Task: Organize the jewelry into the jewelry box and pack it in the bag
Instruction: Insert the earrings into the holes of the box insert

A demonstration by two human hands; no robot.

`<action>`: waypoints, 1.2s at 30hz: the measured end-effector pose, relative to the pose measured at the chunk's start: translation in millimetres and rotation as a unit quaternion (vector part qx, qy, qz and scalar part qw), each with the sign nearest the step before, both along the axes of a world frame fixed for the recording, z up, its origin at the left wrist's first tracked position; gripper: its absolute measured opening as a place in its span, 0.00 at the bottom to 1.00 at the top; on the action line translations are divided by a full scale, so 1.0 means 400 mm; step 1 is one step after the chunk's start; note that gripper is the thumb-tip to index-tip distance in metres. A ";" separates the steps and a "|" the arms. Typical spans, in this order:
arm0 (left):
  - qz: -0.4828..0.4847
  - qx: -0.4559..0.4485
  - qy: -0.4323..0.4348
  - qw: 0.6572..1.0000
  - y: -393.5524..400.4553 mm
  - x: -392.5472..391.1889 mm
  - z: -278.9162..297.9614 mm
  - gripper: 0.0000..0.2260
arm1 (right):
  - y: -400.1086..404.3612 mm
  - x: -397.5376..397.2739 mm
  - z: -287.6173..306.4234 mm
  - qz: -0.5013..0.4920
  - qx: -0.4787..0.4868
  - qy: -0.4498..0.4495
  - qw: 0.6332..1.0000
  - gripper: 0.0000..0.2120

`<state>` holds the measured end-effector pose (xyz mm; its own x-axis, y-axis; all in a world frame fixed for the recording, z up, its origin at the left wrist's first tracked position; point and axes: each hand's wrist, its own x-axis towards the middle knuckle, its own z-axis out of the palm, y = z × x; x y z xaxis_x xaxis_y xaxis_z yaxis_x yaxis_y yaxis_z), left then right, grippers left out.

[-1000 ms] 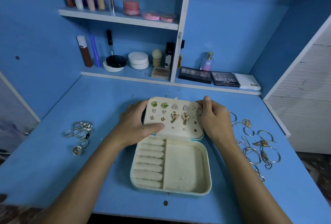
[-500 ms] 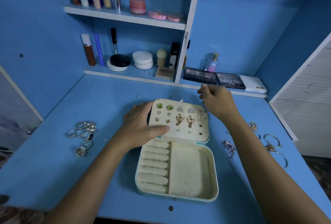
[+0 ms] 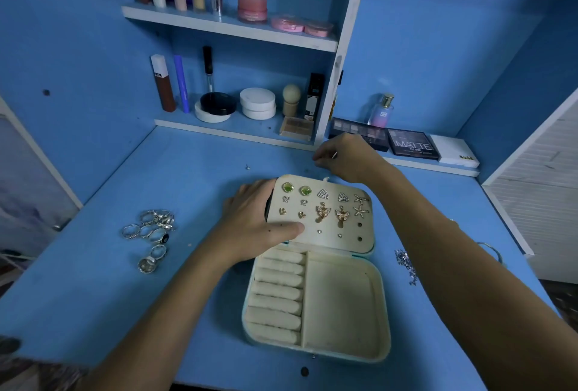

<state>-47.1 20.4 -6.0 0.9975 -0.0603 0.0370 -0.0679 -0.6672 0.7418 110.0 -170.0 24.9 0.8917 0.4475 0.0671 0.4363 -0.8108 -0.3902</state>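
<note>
The cream jewelry box [image 3: 341,306] lies open on the blue desk [image 3: 187,190], with ring rolls on its left and a bare compartment on its right. Its earring panel [image 3: 328,245] stands tilted up at the back and carries several pairs of earrings. My left hand [image 3: 253,221] grips the panel's left edge, thumb pressed on its front. My right hand [image 3: 344,156] is behind the box with its fingers curled, pinching a small thin pale stud [image 3: 334,154]. A heap of silver rings [image 3: 153,228] lies to the left. No bag is in view.
A silver chain [image 3: 406,265] and a bangle [image 3: 491,250] lie right of the box, partly hidden by my right forearm. A tiny loose stud [image 3: 247,167] sits on the desk behind. Shelves with cosmetics [image 3: 256,103] and palettes [image 3: 413,145] line the back wall.
My right hand let go of the panel's right edge and reached back toward the shelf, where it now pinches a small piece. The left hand stayed on the panel.
</note>
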 end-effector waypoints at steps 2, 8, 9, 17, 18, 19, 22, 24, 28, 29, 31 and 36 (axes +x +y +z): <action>0.001 0.004 -0.002 1.000 0.000 0.001 -0.002 0.33 | 0.007 0.013 -0.007 0.000 -0.013 -0.004 1.000 0.09; 0.001 0.006 -0.003 1.000 0.000 0.002 -0.004 0.33 | 0.022 0.039 -0.019 0.010 -0.050 -0.015 0.999 0.07; 0.000 0.005 -0.003 1.000 0.000 0.002 -0.003 0.33 | 0.025 0.039 -0.019 0.013 -0.054 -0.018 0.998 0.07; -0.002 0.006 -0.003 1.000 0.003 0.003 -0.006 0.32 | 0.042 0.035 -0.006 0.010 -0.116 -0.022 0.993 0.06; 0.000 0.007 -0.003 1.000 0.003 0.003 -0.005 0.32 | 0.043 0.033 -0.004 0.009 -0.121 -0.023 0.992 0.06; 0.001 0.007 -0.003 1.000 0.002 0.003 -0.004 0.32 | 0.043 0.029 -0.002 0.009 -0.124 -0.023 0.992 0.05; 0.002 0.003 -0.001 1.000 0.002 0.000 -0.004 0.32 | 0.038 0.023 0.000 0.003 -0.116 -0.019 0.993 0.04; 0.003 -0.001 -0.004 1.000 0.002 -0.001 -0.004 0.32 | 0.029 0.016 0.002 -0.002 -0.086 -0.012 0.996 0.04; 0.005 -0.011 -0.007 1.000 0.004 -0.004 -0.004 0.33 | 0.001 -0.004 0.015 -0.052 0.010 0.003 0.999 0.02; 0.005 -0.015 -0.008 1.000 0.006 -0.005 -0.003 0.33 | -0.007 -0.011 0.019 -0.069 0.028 0.009 0.997 0.02; 0.002 -0.025 -0.013 1.000 0.009 -0.007 -0.005 0.33 | -0.030 -0.026 0.027 -0.097 0.063 0.029 0.993 0.03; 0.012 -0.021 -0.036 0.999 0.010 -0.014 -0.002 0.36 | -0.082 -0.064 0.045 -0.127 0.152 0.057 0.979 0.02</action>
<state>-52.6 24.3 -6.9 0.9932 -0.0324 0.1114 -0.1063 -0.6385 0.7623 84.2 -202.8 42.8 0.9810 0.1859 0.0555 0.1752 -0.7261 -0.6648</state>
